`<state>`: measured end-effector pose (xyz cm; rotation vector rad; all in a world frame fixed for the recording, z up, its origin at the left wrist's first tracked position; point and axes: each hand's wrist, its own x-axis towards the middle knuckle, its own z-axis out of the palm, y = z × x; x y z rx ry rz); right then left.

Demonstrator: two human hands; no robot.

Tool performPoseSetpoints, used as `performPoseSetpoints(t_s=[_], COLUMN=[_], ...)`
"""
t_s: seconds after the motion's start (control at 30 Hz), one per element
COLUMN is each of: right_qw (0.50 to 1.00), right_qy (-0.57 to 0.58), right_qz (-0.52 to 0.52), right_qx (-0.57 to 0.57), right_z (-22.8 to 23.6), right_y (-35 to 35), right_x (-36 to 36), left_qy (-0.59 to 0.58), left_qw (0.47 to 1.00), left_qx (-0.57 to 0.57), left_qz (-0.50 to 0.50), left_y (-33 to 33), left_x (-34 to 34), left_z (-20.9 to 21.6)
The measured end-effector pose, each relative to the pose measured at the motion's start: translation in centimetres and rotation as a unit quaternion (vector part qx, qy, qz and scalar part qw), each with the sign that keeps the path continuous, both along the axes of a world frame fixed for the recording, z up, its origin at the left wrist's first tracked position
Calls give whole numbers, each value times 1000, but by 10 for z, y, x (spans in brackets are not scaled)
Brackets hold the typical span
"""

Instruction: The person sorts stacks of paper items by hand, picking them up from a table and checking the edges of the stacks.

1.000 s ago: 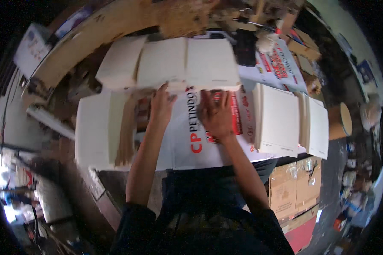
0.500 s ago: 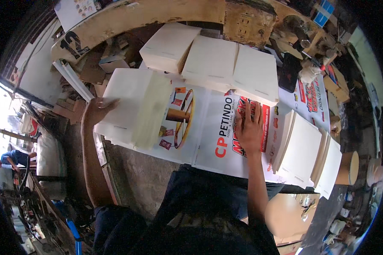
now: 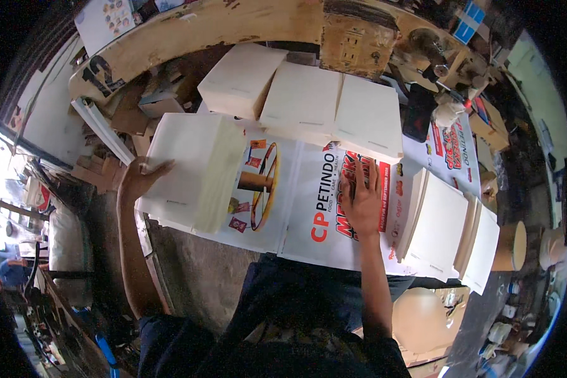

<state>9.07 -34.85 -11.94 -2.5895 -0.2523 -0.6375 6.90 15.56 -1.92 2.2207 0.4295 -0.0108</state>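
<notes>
My left hand (image 3: 143, 179) is at the outer left edge of a stack of white paper sheets (image 3: 181, 165), fingers stretched toward the sheets; part of the hand's underside is hidden. A pale yellowish strip (image 3: 222, 176) runs along the stack's right side. My right hand (image 3: 363, 203) lies flat, fingers extended, on a printed white banner sheet (image 3: 299, 227) that covers the work surface. Nothing shows in its grasp. Beyond it stand three thick white paper stacks (image 3: 302, 97) side by side. To its right, more paper stacks (image 3: 436, 230) lean over slightly.
A dark phone-like slab (image 3: 417, 112) lies behind the right stacks, near a whitish bundle (image 3: 448, 114). A worn wooden board (image 3: 233, 26) borders the far side. Cardboard pieces (image 3: 132, 114) crowd the far left. A brown cylinder (image 3: 511, 247) stands at right.
The whole view has shifted slightly, the stacks appearing lower and a little left. Both hands keep nearly the same places on the paper and banner; the right fingers look slightly rearranged.
</notes>
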Motion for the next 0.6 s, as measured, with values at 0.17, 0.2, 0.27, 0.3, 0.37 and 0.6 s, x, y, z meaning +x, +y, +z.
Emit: performPoseSetpoints(t_s=[0.17, 0.2, 0.27, 0.3, 0.37, 0.6], right_qw=[1000, 999, 1000, 999, 999, 999], right_qy=[19, 19, 13, -2, -26, 28], right_qz=[-22, -29, -9, 23, -42, -18], right_qx=[-5, -9, 7, 40, 5, 24], right_z=[-2, -3, 0, 8, -8, -6], right_y=[-7, -11, -2, 28, -18, -9], right_x=[-3, -4, -2, 2, -3, -1], left_qy=[-173, -188, -213, -232, -268, 59], left_qw=[967, 973, 973, 971, 945, 992], left_qx=[159, 88, -17, -26, 165, 14], left_qz=[-97, -103, -92, -56, -88, -112], left_y=[-19, -24, 24, 107, -57, -54], left_x=[37, 63, 132, 142, 197, 269], left_z=[17, 17, 14, 35, 0, 19])
